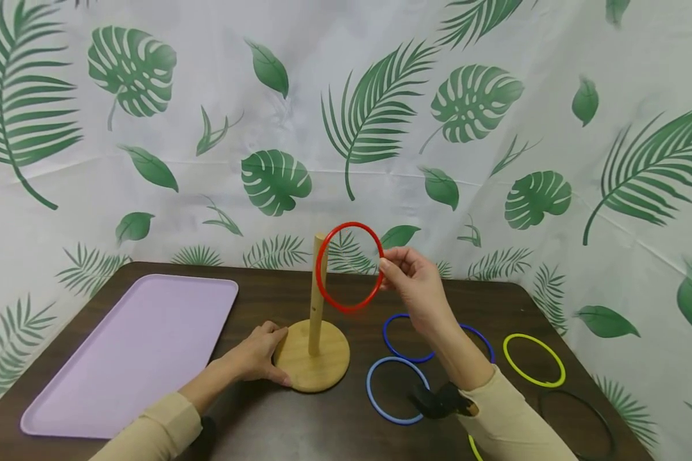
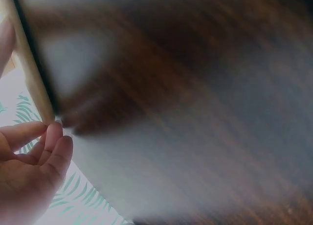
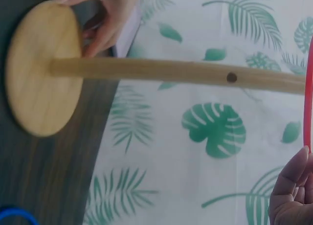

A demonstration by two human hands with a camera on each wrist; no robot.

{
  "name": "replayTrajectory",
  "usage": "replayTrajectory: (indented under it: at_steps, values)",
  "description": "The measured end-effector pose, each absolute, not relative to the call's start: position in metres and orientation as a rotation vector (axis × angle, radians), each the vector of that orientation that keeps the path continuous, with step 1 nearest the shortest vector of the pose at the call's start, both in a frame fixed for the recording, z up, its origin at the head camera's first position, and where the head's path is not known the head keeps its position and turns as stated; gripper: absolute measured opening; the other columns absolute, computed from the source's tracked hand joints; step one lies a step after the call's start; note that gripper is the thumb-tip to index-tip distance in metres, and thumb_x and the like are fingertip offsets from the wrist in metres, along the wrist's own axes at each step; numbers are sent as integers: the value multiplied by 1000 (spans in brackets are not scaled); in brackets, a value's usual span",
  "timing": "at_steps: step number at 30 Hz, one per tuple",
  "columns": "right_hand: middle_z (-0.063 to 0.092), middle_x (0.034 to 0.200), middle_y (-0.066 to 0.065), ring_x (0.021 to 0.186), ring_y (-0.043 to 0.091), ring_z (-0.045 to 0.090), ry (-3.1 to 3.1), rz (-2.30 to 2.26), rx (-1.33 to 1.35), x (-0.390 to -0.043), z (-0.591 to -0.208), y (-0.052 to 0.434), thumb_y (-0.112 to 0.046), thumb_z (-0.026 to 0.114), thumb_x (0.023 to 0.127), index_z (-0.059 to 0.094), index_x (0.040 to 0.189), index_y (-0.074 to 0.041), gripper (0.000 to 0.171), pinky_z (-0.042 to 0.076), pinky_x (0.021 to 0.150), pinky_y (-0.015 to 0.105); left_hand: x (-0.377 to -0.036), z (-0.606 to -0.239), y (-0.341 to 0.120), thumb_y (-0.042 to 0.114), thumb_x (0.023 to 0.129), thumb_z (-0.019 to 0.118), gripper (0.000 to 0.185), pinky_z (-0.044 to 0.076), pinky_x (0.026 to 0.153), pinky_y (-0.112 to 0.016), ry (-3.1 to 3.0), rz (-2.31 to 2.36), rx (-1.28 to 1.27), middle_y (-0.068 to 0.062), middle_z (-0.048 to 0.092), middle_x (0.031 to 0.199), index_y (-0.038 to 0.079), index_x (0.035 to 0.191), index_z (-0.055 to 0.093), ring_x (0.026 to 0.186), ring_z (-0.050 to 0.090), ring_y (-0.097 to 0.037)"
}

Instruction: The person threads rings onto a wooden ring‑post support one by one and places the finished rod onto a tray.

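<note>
A wooden peg stand, with a round base [image 1: 323, 368] and an upright pole [image 1: 318, 301], stands mid-table. My left hand [image 1: 259, 357] grips the base's left rim, thumb along the front edge. In the right wrist view its fingers [image 3: 105, 24] lie against the base [image 3: 41, 68]. My right hand [image 1: 387, 269] pinches a red ring [image 1: 329, 291] by its right side. It holds the ring upright, just right of the pole's top and level with it. That view shows the ring's edge [image 3: 308, 88] beyond the pole [image 3: 171, 71]. The left wrist view is blurred.
A lilac tray [image 1: 132, 352] lies left of the stand. On the table to the right lie two dark blue rings [image 1: 387, 342], a light blue ring [image 1: 375, 397], a yellow ring [image 1: 533, 384] and a black ring [image 1: 602, 422]. A leaf-print curtain [image 1: 346, 128] backs the table.
</note>
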State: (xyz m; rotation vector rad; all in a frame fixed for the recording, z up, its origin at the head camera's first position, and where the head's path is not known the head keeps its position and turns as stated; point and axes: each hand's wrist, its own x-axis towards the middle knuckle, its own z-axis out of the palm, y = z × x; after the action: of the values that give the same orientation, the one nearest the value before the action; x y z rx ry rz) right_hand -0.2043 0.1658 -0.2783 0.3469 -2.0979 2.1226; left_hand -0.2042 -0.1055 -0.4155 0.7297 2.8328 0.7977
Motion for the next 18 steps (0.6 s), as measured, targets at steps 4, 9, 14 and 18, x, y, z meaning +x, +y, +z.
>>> replayTrajectory:
  at_steps: [4,9,14,18]
  values:
    - [57,76,-2,63,9,55,-2079,2159,371,-214,-278,149,-1,59,90,56,101,1,11,52,63,22,-203,-417,-105,34,59,89,96,43,90,-49,2824,813,720,-22,49,114,-16,128,45,106,48,-36]
    - [56,74,-1,62,9,54,-2115,2148,366,-224,-285,135,-1,59,90,56,102,4,13,51,61,23,-203,-418,-104,34,58,89,96,43,91,-48,2840,801,721,-21,49,113,-16,128,46,106,49,-35]
    - [57,72,-2,62,8,55,-2227,2090,323,-231,-308,131,0,59,89,57,101,7,13,51,59,23,-203,-416,-104,35,59,89,96,43,93,-48,2835,802,708,-22,49,116,-15,129,46,109,48,-35]
    - [58,70,-1,59,9,55,-2340,2044,241,-233,-339,135,0,61,88,58,97,7,11,51,58,25,-204,-414,-103,34,58,89,96,43,93,-48,2831,805,692,-22,49,117,-14,129,46,110,48,-35]
